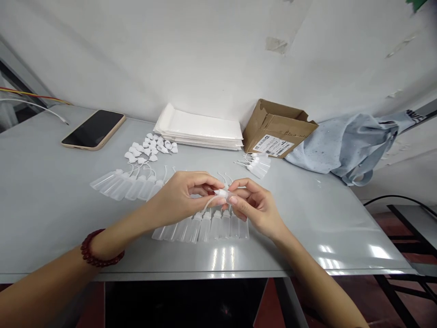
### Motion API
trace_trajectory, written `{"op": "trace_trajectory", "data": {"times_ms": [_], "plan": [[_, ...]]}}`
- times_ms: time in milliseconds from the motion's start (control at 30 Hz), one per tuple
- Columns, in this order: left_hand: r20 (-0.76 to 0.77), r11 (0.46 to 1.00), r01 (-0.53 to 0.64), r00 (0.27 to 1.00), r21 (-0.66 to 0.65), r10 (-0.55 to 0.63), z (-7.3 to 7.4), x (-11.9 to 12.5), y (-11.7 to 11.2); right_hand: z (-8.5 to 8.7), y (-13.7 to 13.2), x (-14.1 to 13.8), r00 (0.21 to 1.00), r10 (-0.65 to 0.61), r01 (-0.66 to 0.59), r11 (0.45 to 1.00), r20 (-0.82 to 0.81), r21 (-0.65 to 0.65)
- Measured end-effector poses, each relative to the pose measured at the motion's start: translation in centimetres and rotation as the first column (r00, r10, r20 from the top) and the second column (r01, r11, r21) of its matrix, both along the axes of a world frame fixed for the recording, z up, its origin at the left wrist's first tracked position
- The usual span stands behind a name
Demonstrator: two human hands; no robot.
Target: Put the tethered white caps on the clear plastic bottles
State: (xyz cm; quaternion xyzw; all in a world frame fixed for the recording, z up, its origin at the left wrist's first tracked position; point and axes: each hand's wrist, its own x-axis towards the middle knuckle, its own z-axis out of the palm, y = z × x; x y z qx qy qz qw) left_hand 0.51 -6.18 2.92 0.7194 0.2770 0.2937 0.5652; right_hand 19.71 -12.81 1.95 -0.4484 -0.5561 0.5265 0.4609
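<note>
Currently, the left hand, wearing a dark red bead bracelet, and the right hand both have their grips clenched on a small translucent plastic squeeze bottle with a thin white tether, held above the pale grey worktop. From the hands, a row of matching translucent bottles lies at six o'clock, a heap of white plastic caps at ten, and a brown cardboard box at one.

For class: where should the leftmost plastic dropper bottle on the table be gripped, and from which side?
Pinch the plastic dropper bottle by its wide body, coming from the left. It lies on its side, outermost, with neighbours to its right, and its body looks sturdier than its thin tip.
</note>
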Motion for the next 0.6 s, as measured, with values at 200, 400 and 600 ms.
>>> {"op": "trace_trajectory", "data": {"times_ms": [200,400,600], "plan": [[-0.025,0.999,-0.034,0.999,0.021,0.035,0.0,-0.04,-0.15,-0.45,-0.48,0.17,0.962,-0.091,0.03,0.973,0.257,0.23],[-0.065,0.999,-0.033,0.997,-0.003,0.032,-0.18,-0.21,-0.03,-0.86,-0.46,0.36,0.924,-0.146,0.008,0.931,0.353,0.365],[0.014,0.993,0.011,1.0,0.119,-0.013,-0.21,-0.05,-0.09,-0.26,-0.43,0.11,0.974,-0.077,0.038,0.983,0.214,0.181]]}}
